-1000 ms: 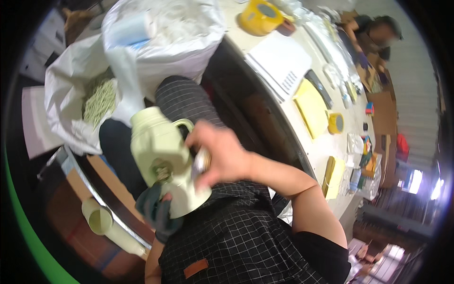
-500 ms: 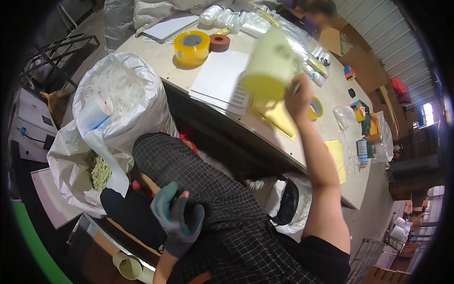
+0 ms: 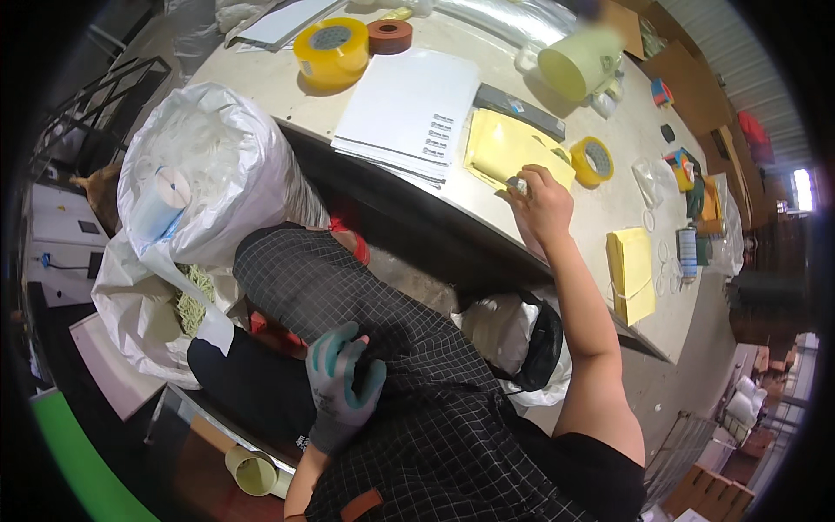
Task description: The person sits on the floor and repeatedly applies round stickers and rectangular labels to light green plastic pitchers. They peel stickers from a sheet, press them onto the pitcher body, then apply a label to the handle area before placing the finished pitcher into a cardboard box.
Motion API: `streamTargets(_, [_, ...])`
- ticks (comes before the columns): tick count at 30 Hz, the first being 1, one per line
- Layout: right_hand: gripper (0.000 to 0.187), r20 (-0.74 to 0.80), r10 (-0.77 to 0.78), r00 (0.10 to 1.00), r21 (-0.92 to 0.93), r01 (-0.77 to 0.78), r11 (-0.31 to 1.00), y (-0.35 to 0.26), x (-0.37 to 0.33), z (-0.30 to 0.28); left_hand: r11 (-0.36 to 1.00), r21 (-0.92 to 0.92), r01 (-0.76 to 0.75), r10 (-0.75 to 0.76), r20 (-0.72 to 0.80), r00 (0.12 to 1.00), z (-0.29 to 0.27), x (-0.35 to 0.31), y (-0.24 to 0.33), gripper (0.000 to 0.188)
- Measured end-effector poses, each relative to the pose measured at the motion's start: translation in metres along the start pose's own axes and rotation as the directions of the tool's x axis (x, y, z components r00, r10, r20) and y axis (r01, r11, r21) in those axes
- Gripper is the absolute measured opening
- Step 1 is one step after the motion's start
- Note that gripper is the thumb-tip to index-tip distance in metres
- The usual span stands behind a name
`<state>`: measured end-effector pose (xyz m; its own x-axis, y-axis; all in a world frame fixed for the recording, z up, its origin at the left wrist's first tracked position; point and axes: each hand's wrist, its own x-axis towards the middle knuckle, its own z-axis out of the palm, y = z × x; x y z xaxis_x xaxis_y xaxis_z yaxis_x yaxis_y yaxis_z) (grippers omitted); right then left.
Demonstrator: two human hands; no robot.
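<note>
My bare right hand (image 3: 541,204) hovers over the near edge of a yellow stack of folded sheets (image 3: 513,143), fingers closed together; a small shiny bit shows at the fingertips, too small to name. Beyond it, a pale yellow cylindrical container (image 3: 578,65), maybe a mug, is at the table's far side, its round end turned toward me; whether it stands or lies I cannot tell. My left hand (image 3: 345,387), in a grey and green glove, rests over my lap with its fingers loosely curled and apart, holding nothing.
On the table lie white printed sheets (image 3: 404,113), a dark narrow box (image 3: 522,113), rolls of yellow tape (image 3: 330,52) and brown tape (image 3: 390,36), and a yellow bundle (image 3: 631,274). White sacks (image 3: 204,157) stand at left; a black-edged bag (image 3: 535,344) is under the table.
My right hand has let go of the pale yellow container, which is now farther back on the table, and has come down nearer over the yellow stack. The gloved left hand has barely moved.
</note>
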<state>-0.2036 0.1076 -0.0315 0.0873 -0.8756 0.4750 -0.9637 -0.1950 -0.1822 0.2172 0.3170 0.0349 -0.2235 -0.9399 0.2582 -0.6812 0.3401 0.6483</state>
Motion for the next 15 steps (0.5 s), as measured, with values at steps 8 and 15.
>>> streamTargets(8, [0.029,-0.152,-0.207,0.967,0.038,0.215,0.976,-0.012,-0.011,-0.011,0.999,-0.054,-0.002,0.003,0.027,1.000,0.011,0.006,0.008,0.050])
streamTargets(15, [0.017,0.677,0.001,0.736,0.559,-0.515,0.650,-0.123,-0.112,0.035,1.000,-0.010,0.028,-0.028,0.068,0.997,0.013,0.005,0.002,0.048])
